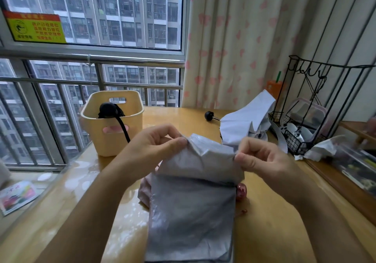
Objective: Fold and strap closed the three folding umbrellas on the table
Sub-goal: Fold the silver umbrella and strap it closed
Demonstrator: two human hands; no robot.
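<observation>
Head view: cream basket (105, 138) holds black umbrella (110, 110).

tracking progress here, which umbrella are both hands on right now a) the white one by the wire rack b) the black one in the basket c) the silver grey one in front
c: the left hand and right hand each pinch the top edge of the silver grey umbrella
</observation>
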